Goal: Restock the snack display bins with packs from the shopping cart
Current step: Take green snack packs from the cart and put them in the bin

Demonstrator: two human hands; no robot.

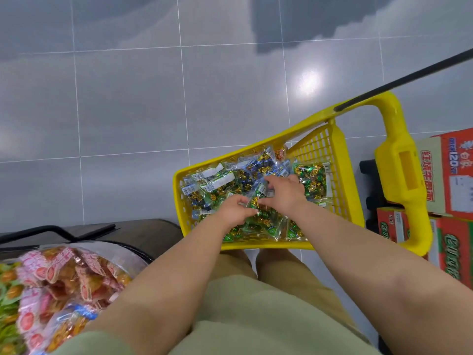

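A yellow plastic shopping cart (340,160) stands on the floor in front of me, filled with several clear packs of green, blue and gold wrapped candies (311,179). Both my hands reach into it. My left hand (234,211) grips the edge of a green candy pack (263,216) near the cart's near side. My right hand (284,190) curls its fingers over the same heap of packs, pinching the top of that pack. At lower left a display bin (122,252) holds pink and orange snack packs (69,272).
Red and white cardboard boxes (450,175) are stacked at the right, beside the cart's yellow handle (399,175). A dark rod (409,78) slants across upper right. Grey floor tiles (128,98) spread beyond. Green and orange packs (7,298) lie at the far left edge.
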